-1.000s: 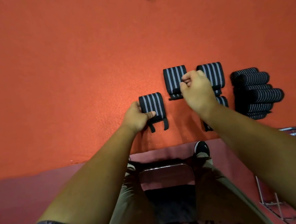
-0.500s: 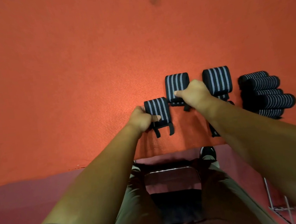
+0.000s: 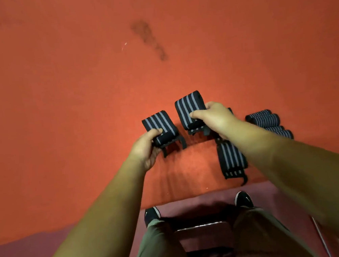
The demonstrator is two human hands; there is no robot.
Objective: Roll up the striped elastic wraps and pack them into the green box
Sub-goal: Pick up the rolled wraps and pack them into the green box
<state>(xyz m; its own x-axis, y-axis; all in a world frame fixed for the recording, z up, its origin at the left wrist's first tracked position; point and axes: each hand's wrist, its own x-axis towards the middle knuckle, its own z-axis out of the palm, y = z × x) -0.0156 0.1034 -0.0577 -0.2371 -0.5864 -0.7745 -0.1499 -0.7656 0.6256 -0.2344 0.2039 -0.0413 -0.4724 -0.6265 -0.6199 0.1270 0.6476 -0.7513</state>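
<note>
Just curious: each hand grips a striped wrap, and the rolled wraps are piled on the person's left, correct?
Wrong side: the head view shows the pile of rolled wraps on the person's right. The left hand grips one striped wrap, the right hand another.

Black wraps (image 3: 160, 127) showing pale grey lengthwise stripes, orange-red counter (image 3: 60, 118) carrying a darker blotch (image 3: 147, 39) at twelve o'clock, olive trousers (image 3: 155, 250), black shoes (image 3: 242, 200), maroon floor (image 3: 21, 256) lying at six o'clock.

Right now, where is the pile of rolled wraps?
Head view, far right on the orange mat: the pile lies just right of the right hand, partly hidden by that arm.
</note>
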